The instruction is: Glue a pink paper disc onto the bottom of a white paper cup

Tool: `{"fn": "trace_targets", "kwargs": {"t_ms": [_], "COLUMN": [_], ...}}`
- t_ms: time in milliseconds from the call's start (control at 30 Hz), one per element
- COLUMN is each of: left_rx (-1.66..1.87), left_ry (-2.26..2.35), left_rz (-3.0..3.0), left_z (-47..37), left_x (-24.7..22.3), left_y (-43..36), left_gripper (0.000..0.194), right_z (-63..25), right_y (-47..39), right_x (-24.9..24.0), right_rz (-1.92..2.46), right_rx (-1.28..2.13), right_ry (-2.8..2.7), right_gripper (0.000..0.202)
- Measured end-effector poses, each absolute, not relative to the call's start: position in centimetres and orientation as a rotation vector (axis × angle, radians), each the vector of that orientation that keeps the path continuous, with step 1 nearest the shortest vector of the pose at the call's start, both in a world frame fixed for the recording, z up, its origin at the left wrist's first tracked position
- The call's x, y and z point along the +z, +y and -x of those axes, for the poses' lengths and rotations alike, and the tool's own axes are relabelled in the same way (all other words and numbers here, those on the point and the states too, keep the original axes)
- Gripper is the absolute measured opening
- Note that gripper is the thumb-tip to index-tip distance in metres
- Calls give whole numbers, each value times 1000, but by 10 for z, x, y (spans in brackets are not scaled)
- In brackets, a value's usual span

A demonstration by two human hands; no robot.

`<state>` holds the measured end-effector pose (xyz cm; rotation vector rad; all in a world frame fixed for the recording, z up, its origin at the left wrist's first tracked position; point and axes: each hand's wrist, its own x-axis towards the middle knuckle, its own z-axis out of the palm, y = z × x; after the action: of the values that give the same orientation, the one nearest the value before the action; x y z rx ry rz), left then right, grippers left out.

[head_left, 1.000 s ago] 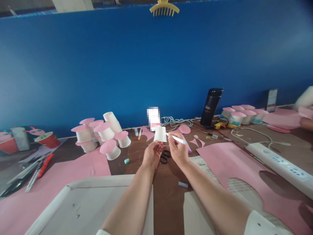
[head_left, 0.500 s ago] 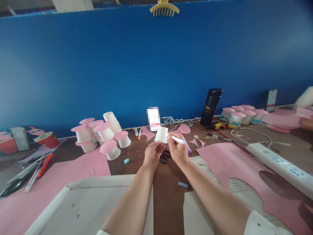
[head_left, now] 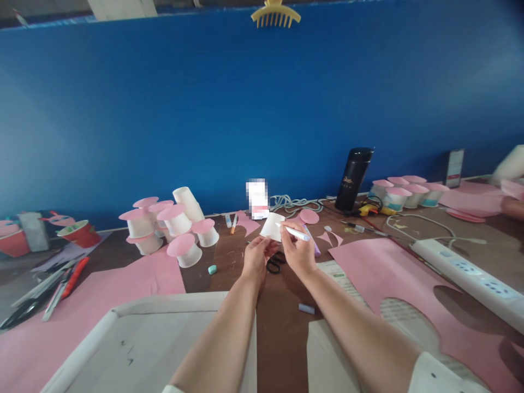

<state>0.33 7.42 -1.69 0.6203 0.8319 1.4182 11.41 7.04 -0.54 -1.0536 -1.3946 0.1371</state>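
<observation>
A white paper cup (head_left: 272,226) is held by its lower edge in my left hand (head_left: 258,255), fingers closed on it. In my right hand (head_left: 298,250) is a white marker pen (head_left: 297,233), its tip at the cup's side. Whether any mark shows on the cup I cannot make out. Below the cup, black-handled scissors (head_left: 275,263) lie partly behind my hands. On the left stand several white cups topped with pink paper discs (head_left: 180,245), with a bare stack of cups (head_left: 188,204) leaning behind them.
A phone (head_left: 257,199) leans at the blue wall. Right are a black flask (head_left: 354,180), a white power strip (head_left: 470,273) and cut pink paper (head_left: 380,262). Craft knives and scissors (head_left: 53,289) lie left. Another person's hand (head_left: 513,209) shows at the far right.
The cup has tilted slightly to the right in my left hand. The marker has shifted a little left against the cup's side; the rest stays put.
</observation>
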Motion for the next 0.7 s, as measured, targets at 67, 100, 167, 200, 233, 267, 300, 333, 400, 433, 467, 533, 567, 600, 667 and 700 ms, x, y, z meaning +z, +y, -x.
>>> {"fn": "trace_targets", "kwargs": {"t_ms": [67,100,167,200,233,267,300,333,400,433,467,533,567,600,667,700], "left_rx": [1415,1415,1417,1420,1424,1429,1433,1435,1432,1429,1427,1418,1413,1408,1395,1385], "left_ry": [848,858,881,893,905,920,940,967,1037,1075,1111,1177,1208,1240,1310,1349], "left_rz": [-673,-701,-753,-773,-791,-809,-828,-849,-906,-943,-983,-1073,-1121,-1169,-1263,-1308], "left_z": [-4,-4,-5,-5,-6,-6,-6,-6,-6,-6,-5,-4,-4,-3,-3,-3], "left_x": [-19,-20,-20,-20,-20,-19,-18,-18,-16,-16,-16,-18,-18,-19,-19,-18], "left_y": [75,74,73,73,72,71,71,70,70,70,70,70,70,69,68,68], "left_gripper": [12,13,15,15,16,16,16,16,16,16,16,16,16,16,17,18], "right_z": [-114,-114,-114,-114,-114,-114,-114,-115,-115,-115,-115,-115,-115,-115,-115,-115], "right_y": [70,70,70,70,70,70,70,70,70,71,71,71,71,71,71,71], "right_x": [-5,-5,-5,-4,-5,-5,-5,-5,-5,-5,-5,-5,-4,-4,-4,-3], "right_rz": [1046,1044,1044,1045,1046,1045,1045,1043,1038,1035,1034,1035,1031,1024,1010,1011], "right_rx": [134,129,119,119,124,129,132,129,113,109,111,120,116,104,81,84], "right_ry": [-1396,-1398,-1401,-1406,-1413,-1420,-1423,-1422,-1410,-1405,-1406,-1420,-1426,-1429,-1431,-1437], "right_gripper": [18,18,18,19,18,18,18,18,19,19,19,19,18,18,19,19]}}
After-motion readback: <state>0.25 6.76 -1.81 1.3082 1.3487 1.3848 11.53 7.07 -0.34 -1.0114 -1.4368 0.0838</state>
